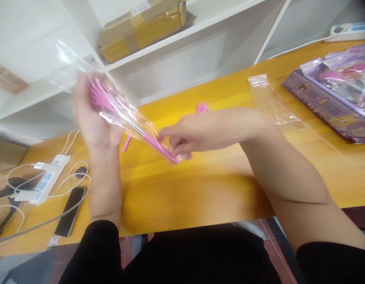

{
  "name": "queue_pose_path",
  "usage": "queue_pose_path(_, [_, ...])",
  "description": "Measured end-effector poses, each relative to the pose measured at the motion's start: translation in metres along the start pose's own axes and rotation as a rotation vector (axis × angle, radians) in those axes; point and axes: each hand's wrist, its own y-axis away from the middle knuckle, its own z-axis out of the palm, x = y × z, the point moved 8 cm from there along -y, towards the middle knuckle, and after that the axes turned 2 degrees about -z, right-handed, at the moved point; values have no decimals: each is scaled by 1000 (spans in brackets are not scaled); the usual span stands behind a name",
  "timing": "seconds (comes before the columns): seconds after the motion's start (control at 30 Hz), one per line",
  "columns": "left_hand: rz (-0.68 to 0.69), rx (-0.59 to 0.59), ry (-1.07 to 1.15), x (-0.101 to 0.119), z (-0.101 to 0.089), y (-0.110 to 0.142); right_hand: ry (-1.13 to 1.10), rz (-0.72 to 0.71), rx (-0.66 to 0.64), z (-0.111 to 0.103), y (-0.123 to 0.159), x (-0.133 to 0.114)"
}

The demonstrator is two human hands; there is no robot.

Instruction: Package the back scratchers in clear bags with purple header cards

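The left hand (95, 114) is gripping from beneath, palm up, its fingers curling behind a pink back scratcher (101, 96) whose flat, ribbed head is spreading into fingers like a tiny hand. A clear plastic sleeve (66, 63) is wrapping the scratcher, its thin, glossy film crinkling and catching white glints, its loose end flaring past the wrapped fingers. The scratcher is hanging slantwise above the table between both hands, its shiny metallic shaft running down into a smooth, tapering pink handle. At that lower end the right hand (188, 134) is bending its fingers inward, the tips touching the wrapped handle; blur is hiding whether they are pinching film, handle or both. Beneath, the wooden table (182, 205) is showing a smooth, honey-yellow surface. On it a slim pink rod (126, 143) is lying near the left wrist, and a pink slotted piece (202, 107) is showing just beyond the right hand. Farther right, a flat, transparent bag (268, 92) is lying near glossy, purple-printed packaging (327, 96). At the left, a slab-like dark phone (70, 211) is resting beside a white, oblong power strip (49, 179) with looping cables. Behind, a taped, dented cardboard box (144, 31) is sitting on a smooth white shelf (182, 41).
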Motion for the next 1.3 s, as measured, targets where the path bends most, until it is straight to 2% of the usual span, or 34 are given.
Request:
queue_pose_path(0.07, [-14, 43, 22, 1, -14, -10, 103, 136, -178, 13, -6, 17])
queue_pose_path(0.17, [-28, -144, -159, -9, -13, -15, 155, 280, -361, 27, -18, 44])
queue_pose_path(0.33, [-146, -387, -337, -47, 0, 2, 209, 410, -467, 47, -47, 101])
queue_pose_path(0.47, [-148, -479, -529, -51, 6, 13, 192, 402, -545, 70, -66, 128])
queue_pose_path(0.57, [-110, -517, -583, -44, 9, 15, 199, 384, -539, 74, -70, 128])
queue_pose_path(0.67, [-47, -493, -577, -34, 9, 16, 253, 424, -505, 62, -63, 124])
queue_pose_path(0.87, [19, -426, -612, -23, 13, 22, 498, 653, -274, 20, -48, 134])
queue_pose_path(1.0, [58, -397, -599, -21, 15, 25, 570, 764, -228, 15, -49, 150])
queue_pose_path(1.3, [101, -382, -579, -18, 15, 25, 536, 630, -277, 19, -62, 173])
